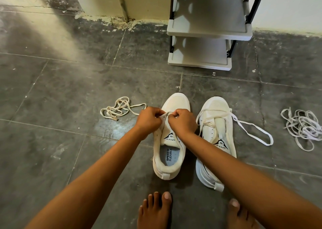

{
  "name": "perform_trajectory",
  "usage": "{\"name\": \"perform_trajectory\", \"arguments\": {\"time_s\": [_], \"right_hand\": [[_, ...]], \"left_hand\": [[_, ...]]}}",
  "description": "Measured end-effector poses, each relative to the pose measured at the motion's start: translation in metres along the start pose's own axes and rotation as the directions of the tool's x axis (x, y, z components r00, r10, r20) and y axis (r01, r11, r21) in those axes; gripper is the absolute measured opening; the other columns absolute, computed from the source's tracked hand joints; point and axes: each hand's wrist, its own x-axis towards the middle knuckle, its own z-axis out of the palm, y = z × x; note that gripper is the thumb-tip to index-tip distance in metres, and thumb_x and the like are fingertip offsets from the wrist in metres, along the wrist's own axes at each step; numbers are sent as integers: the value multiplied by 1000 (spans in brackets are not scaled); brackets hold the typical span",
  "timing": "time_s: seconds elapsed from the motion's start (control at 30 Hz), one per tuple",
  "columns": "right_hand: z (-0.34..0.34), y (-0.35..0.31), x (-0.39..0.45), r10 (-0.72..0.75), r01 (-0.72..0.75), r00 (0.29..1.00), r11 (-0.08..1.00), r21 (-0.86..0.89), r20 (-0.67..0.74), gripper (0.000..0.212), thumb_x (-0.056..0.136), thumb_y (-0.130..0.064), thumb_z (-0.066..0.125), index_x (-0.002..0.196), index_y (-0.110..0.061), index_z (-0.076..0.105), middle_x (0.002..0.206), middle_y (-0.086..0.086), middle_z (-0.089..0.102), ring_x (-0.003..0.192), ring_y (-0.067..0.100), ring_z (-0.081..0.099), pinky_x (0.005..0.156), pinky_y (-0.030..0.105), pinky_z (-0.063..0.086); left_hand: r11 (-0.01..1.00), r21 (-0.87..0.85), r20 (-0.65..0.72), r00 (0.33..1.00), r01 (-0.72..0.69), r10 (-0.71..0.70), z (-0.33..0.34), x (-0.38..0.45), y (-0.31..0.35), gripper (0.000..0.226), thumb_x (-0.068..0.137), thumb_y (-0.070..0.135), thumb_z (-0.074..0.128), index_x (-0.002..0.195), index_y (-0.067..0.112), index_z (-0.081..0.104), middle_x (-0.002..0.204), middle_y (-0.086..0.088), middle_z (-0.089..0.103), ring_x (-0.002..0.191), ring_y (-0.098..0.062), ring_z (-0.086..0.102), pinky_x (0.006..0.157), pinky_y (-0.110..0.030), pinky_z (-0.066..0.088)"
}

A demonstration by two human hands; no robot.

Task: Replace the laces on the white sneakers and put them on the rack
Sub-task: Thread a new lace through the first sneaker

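Head camera view looks down at the left sneaker (pixel 171 138) lying on the floor (pixel 52 92) toe-away just ahead of the person, where the left hand (pixel 149 119) and right hand (pixel 183 122), equally near, both pinch the lace (pixel 166 114) over the front eyelets, fingers curled, forearms converging.

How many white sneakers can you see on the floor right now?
2. The left sneaker stands in the middle of the floor, with both hands at its lace. The right sneaker stands close beside it, its lace trailing to the right. Neither is on the rack.
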Motion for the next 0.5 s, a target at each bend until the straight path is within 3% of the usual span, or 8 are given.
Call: {"name": "perform_trajectory", "arguments": {"time_s": [0.13,0.5], "right_hand": [[5,0,-4,7,-8,998,1000,-17,-63,20,87,-18,50,82,-7,66,83,8,67,74,26,56,59,27,36],[2,-4,-3,55,-55,998,998,-21,9,20,89,-21,51,85,-10,67,89,6,68,85,26,60,65,28,39]], "left_hand": [[1000,12,-10,1000,1,-1,1,-2,1,34,84,-2,46,101,15,70,93,-3,67,81,-19,60,72,-34,53],[997,-67,-20,999,41,-43,4,-6,2,24,85,14,50,100,13,68,92,-5,67,87,-21,60,80,-37,50]]}}
